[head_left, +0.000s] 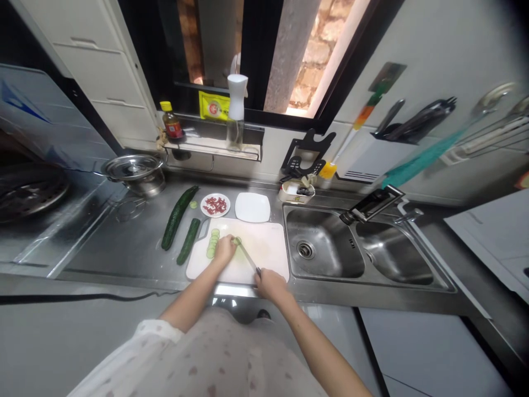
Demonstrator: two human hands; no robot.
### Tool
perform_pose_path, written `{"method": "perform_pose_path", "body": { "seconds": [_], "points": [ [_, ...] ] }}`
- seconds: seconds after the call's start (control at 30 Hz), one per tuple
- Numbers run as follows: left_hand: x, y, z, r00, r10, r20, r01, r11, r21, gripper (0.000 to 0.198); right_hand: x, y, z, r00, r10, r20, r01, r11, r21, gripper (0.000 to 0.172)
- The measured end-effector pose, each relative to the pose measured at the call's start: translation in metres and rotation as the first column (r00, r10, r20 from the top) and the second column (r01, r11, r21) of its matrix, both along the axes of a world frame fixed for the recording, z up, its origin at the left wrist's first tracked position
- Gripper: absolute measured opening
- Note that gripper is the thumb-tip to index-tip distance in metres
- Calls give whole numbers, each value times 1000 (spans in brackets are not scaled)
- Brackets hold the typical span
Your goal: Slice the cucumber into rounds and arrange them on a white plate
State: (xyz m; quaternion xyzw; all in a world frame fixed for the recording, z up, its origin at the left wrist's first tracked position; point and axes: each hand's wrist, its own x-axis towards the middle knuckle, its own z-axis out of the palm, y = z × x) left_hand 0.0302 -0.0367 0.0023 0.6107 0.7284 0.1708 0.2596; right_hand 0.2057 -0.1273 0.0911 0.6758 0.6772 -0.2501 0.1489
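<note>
My right hand (pixel 270 284) is wrapped round the handle of a kitchen knife (pixel 248 256), its blade pointing up and to the left over the white cutting board (pixel 268 242). At the blade's tip is a small cucumber piece (pixel 237 241), with the closed fingertips of my left hand (pixel 225 250) on it. Just left of that hand, cucumber slices (pixel 213 242) lie overlapping in a row on the board. A cut length of cucumber (pixel 188 241) and a longer whole cucumber (pixel 179 218) rest on the steel counter to the left, near a cucumber end (pixel 193 204).
Behind the board stand a plate of chopped reddish bits (pixel 215 205) and a white square plate (pixel 253 207). The double sink (pixel 326 242) lies right, under a black faucet (pixel 372 204). A lidded steel pot (pixel 134 173) is back left. Bottles line a wall shelf (pixel 210 148).
</note>
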Motion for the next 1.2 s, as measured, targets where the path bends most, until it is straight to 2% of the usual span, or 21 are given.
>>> {"method": "perform_pose_path", "body": {
  "seconds": [0.37,0.57,0.77,1.0,1.2],
  "points": [
    [1,1,-1,1000,17,2,-17,1000,-11,30,-2,-1,5,1000,-3,-4,3,1000,-1,41],
    [1,0,2,1000,7,-11,-7,1000,-24,29,5,-8,2,1000,-10,6,11,1000,-23,40],
    [0,-1,5,1000,4,2,-4,999,-35,26,10,-16,7,1000,-12,-4,11,999,-43,41],
    [2,-1,7,999,-40,-32,39,999,-29,33,12,-24,11,1000,-27,-7,27,999,-47,41],
    [2,-1,8,995,-73,-65,71,997,-28,24,12,-26,7,999,-33,6,33,998,-59,41]
  ]
}}
